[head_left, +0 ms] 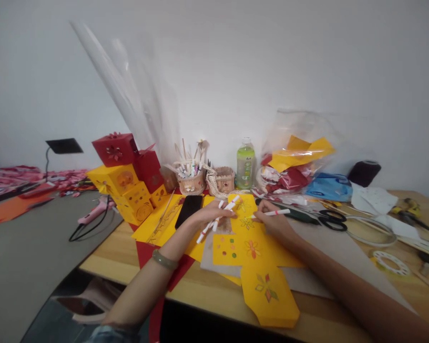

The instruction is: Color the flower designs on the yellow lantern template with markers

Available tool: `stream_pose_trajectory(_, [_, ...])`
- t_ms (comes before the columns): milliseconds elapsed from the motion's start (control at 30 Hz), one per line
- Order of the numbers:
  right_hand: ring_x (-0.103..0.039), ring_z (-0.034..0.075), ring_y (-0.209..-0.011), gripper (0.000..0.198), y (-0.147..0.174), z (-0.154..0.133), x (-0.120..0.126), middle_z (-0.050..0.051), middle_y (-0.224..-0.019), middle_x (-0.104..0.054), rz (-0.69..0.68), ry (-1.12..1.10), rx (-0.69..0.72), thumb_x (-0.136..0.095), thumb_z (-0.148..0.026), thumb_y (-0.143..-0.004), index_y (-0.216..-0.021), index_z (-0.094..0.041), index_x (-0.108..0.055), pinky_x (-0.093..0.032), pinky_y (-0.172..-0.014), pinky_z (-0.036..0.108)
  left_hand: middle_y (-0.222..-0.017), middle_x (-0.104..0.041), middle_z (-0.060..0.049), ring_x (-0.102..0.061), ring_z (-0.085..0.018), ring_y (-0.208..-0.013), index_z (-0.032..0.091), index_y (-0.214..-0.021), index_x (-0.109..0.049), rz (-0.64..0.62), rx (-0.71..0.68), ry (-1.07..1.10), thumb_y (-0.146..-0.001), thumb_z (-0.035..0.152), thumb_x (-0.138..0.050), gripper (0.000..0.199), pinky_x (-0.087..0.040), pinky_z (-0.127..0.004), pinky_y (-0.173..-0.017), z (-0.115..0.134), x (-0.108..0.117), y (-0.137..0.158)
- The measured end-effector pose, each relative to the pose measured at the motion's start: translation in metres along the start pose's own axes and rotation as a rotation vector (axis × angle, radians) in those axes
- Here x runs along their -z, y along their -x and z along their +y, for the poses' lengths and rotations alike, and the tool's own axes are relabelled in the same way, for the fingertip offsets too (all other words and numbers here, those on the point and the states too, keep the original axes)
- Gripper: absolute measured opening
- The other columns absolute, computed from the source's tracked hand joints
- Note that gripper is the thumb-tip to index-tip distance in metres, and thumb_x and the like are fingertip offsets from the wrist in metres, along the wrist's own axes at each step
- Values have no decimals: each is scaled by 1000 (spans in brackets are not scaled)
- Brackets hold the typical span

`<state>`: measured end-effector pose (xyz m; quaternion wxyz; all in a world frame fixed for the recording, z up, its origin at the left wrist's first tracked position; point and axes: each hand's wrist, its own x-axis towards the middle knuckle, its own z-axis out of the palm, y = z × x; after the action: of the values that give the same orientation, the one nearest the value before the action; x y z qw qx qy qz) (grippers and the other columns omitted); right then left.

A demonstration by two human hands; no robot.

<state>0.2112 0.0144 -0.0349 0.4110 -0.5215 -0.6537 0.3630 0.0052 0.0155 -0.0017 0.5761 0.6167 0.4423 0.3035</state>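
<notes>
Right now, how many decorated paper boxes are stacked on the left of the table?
4 boxes: a red box on top, a second red box beside it, a yellow box under it, another yellow box lowest. More may be hidden behind.

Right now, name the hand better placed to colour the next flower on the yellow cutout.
Probably the right hand: it holds a single marker tip-down at the yellow cutout, beside a flower outline. The left hand is full, gripping several spare markers.
</notes>
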Motion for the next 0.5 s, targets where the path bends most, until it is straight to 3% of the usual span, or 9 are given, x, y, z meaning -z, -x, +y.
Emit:
stream_pose_trajectory(267, [-60, 16, -81, 24, 2, -2, 0, 5, -100, -60, 18, 126, 43, -52, -28, -87, -105, -14, -56, -51, -69, 34, -45, -40, 8, -35, -5, -40, 14, -61, -50, 12, -5, -45, -61, 29, -71, 26, -20, -19, -39, 4, 0, 2])
stream_pose_trajectory(500, [-60, 13, -73, 21, 4, -6, -1, 3, -92, -61, 27, 158, 49, -52, -28, -87, -101, -13, -57, -51, -63, 30, -43, -40, 8, -34, -6, -38, 16, -60, -46, 6, 8, -63, -64, 30, -68, 27, -21, -19, -40, 4, 0, 4])
